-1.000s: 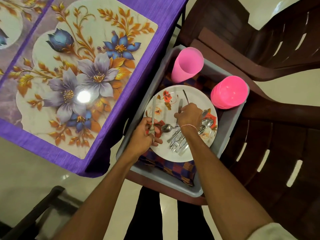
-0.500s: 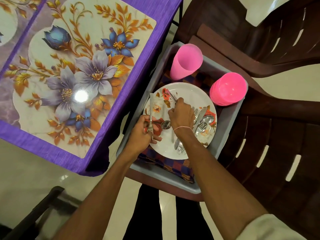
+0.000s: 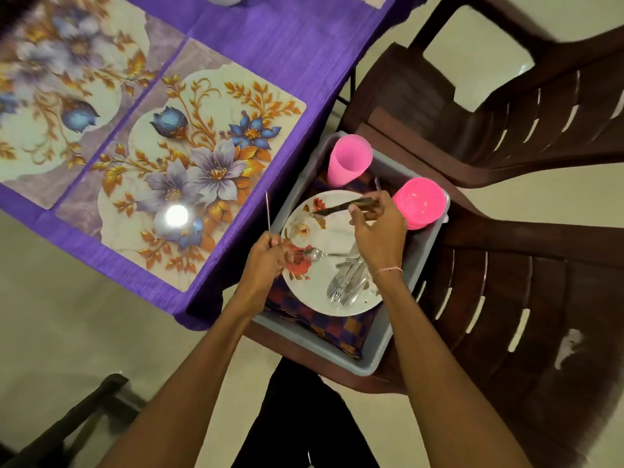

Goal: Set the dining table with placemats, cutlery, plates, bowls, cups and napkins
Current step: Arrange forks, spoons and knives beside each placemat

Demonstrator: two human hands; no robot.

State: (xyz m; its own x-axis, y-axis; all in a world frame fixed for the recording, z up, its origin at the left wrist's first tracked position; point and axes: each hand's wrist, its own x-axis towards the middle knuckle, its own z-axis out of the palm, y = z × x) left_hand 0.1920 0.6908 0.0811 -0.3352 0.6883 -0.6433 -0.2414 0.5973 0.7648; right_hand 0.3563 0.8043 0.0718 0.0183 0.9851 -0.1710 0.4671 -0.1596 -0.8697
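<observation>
We read this as the sorting step: the cutlery is being drawn out of the tub [image 3: 422, 261] one piece at a time, so that a full set goes across to the mat [image 3: 209, 157] in one trip. The left hand [image 3: 266, 256] is closed round a thin metal piece [image 3: 267, 211], held upright above the tub's near rim (fork or knife, we cannot tell). It seems to be parked there as the collecting hand. The right hand [image 3: 380, 231] pinches a knife [image 3: 337, 207] by its handle, blade level over the plate [image 3: 332, 231], clear of the spoon [image 3: 317, 254] and the heap [image 3: 347, 285] lying on it. The plate rests on checked cloths [image 3: 337, 327], with a cup [image 3: 349, 160] and stacked bowls [image 3: 418, 201] at the far end, all inside the tub on a chair [image 3: 506, 298] just beside the bench [image 3: 304, 45]. The path leftward looks open to us. The things to mind are the tub wall, the bench edge close against it, and the cup standing near the knife's handle end. The nearest mat is bare and has room.
</observation>
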